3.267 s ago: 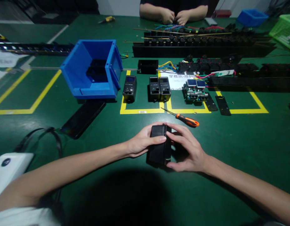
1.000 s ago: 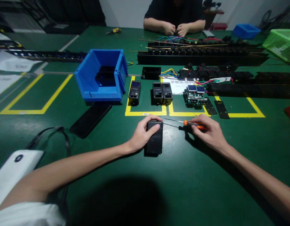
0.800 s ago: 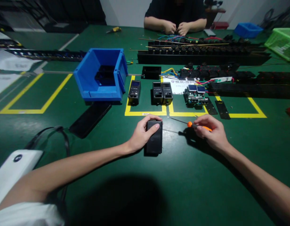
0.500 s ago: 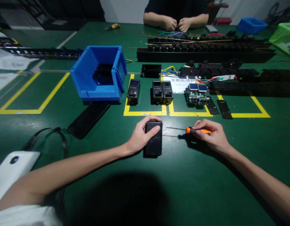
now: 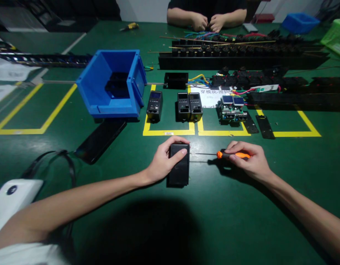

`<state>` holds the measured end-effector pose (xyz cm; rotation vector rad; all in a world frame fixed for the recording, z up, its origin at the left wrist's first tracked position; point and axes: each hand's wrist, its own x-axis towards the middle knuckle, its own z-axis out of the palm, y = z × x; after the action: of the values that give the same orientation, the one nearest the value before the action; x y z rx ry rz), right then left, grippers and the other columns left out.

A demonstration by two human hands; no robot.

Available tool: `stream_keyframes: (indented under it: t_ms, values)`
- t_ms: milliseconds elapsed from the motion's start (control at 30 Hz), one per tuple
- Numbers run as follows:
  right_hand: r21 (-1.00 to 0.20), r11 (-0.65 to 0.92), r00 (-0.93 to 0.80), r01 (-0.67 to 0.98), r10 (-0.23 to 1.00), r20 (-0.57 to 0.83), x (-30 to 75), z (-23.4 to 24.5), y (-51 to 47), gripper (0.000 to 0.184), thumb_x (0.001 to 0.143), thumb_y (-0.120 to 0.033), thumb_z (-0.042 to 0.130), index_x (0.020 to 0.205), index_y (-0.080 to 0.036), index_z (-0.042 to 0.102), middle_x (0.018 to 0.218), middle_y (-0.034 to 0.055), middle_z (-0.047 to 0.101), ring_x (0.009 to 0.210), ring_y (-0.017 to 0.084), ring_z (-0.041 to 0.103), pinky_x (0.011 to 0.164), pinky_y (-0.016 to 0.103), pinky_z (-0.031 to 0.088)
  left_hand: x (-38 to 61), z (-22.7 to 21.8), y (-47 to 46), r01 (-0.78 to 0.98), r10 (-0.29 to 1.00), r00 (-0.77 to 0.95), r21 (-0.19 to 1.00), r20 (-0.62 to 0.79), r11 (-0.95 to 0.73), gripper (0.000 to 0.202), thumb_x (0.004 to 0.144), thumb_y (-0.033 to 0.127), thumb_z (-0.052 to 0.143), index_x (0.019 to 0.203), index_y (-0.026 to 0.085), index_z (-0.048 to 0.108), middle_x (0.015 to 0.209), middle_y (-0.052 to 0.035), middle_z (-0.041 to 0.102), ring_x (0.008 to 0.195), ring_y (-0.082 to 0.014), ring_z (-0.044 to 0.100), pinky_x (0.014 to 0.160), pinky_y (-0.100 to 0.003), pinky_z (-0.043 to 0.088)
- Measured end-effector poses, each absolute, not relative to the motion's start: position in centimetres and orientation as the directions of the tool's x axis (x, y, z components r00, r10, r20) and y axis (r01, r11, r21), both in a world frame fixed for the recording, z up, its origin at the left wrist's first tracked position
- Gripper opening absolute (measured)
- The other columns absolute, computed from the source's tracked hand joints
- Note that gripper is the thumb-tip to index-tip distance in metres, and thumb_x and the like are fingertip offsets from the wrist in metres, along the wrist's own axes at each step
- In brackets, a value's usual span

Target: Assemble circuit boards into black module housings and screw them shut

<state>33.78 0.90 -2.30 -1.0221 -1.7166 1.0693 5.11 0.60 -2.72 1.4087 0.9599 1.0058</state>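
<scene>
A black plastic module housing (image 5: 180,169) lies flat on the green mat in front of me. My left hand (image 5: 162,160) is closed around its far left end and holds it down. My right hand (image 5: 249,160) grips the orange handle of a small screwdriver (image 5: 224,155), held level. Its thin shaft points left and the tip touches the housing's right side near the top.
A blue bin (image 5: 112,84) with black parts stands at the back left. Three finished black modules (image 5: 155,106) and a bare circuit board (image 5: 232,109) sit in yellow-taped boxes. Long black strips (image 5: 241,59) lie behind. Another person's hands (image 5: 208,22) work across the table. A white device (image 5: 10,200) lies near left.
My right hand left the housing, picked the screwdriver up off the mat and swung its shaft level until the tip met the housing's right side. My left hand kept holding the housing.
</scene>
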Motion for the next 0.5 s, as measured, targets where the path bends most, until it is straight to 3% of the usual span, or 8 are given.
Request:
stream_keyframes:
  t_ms: [200, 500]
  values:
    - [-0.909, 0.349, -0.277, 0.228, 0.918, 0.283, 33.88, -2.33, 0.85, 0.004, 0.081, -0.024, 0.073, 0.084, -0.023, 0.074, 0.080, 0.0034, 0.071, 0.074, 0.016, 0.065, 0.065, 0.028, 0.051, 5.12, -2.82, 0.58, 0.036, 0.948, 0.310, 0.996, 0.065, -0.080, 0.028, 0.088, 0.035, 0.064, 0.109, 0.017, 0.061, 0.106, -0.0073, 0.064, 0.097, -0.0199, 0.063, 0.084, -0.030, 0.050]
    - [-0.883, 0.403, -0.227, 0.240, 0.908, 0.352, 33.68, -2.15, 0.63, 0.016, 0.078, -0.016, 0.075, 0.091, -0.025, 0.071, 0.089, 0.0031, 0.069, 0.088, 0.018, 0.066, 0.078, 0.032, 0.053, 5.11, -2.68, 0.76, 0.079, 0.942, 0.311, 0.984, 0.128, -0.160, 0.025, 0.090, 0.033, 0.062, 0.108, 0.016, 0.062, 0.109, -0.0074, 0.064, 0.102, -0.0199, 0.061, 0.091, -0.031, 0.047]
